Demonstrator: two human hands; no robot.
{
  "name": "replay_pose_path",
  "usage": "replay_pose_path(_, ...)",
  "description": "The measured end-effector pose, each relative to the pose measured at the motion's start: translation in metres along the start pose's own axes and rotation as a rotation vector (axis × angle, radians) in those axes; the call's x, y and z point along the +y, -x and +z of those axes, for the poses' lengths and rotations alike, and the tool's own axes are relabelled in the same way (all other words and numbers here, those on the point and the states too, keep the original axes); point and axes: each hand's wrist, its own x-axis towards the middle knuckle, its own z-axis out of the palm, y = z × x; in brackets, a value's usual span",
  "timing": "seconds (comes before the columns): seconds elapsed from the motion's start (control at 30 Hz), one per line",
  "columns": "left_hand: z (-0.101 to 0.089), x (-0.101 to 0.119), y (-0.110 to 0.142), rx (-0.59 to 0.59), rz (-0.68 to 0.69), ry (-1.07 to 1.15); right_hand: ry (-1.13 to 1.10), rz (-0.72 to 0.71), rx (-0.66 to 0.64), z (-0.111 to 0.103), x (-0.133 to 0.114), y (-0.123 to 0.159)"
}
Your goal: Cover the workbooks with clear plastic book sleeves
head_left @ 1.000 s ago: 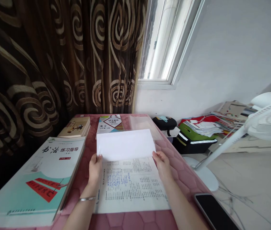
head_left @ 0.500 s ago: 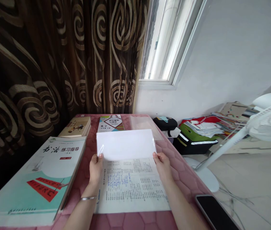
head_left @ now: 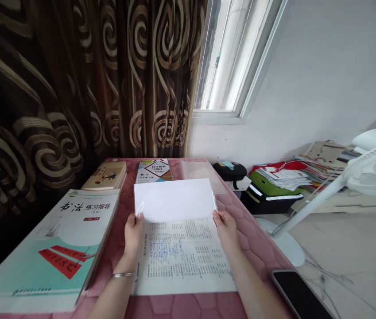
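Note:
Between my hands lies an open book (head_left: 184, 259), its lower page covered in small print, seen sideways, with blue handwriting. Above that page a blank white panel (head_left: 174, 199), with glossy clear plastic along its side edges, tilts up toward the back of the table. My left hand (head_left: 133, 232) pinches the panel's left edge; a silver bracelet circles that wrist. At the right edge, my right hand (head_left: 225, 227) grips it with the thumb on top. Fingers under the panel are hidden.
A stack of large books (head_left: 51, 248) stands at left, smaller books (head_left: 106, 175) behind it. A math workbook (head_left: 154, 170) and clear plastic sheet (head_left: 201, 177) lie at the back. A phone (head_left: 299, 292) sits front right. Beyond the pink padded table (head_left: 181, 306) is a white fan (head_left: 307, 208).
Both hands keep the same grip on the book's edges, and the panel stays tilted. The view has shifted only very slightly.

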Motion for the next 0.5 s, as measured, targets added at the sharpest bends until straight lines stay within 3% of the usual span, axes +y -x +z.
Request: replay_pose_path(0.5,-0.0015,0.0068,0.0041,-0.026,0.006,0.016,-0.125,0.065,0.0,0.0023,-0.0019,0.0005)
